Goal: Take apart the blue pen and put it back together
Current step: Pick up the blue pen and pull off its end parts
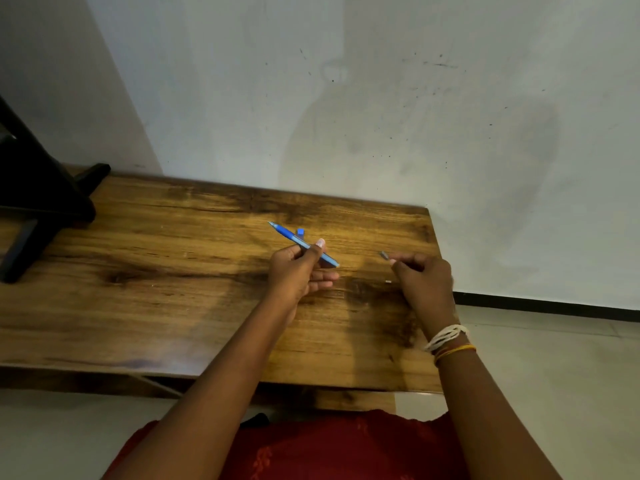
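Observation:
My left hand [299, 271] is shut on the blue pen body [294, 239], held above the wooden table [156, 289] with its tip pointing up and to the left. A small blue pen piece [300, 232] lies on the table just behind the pen. My right hand [422, 277], to the right and apart from the pen, pinches a small grey pen part [383, 254] between fingertips. A tiny white piece [388, 282] lies on the table by my right hand.
A black stand [38, 202] occupies the table's far left corner. A white wall [346, 98] rises right behind the table. The table's right edge [433, 237] is close to my right hand, with tiled floor beyond it.

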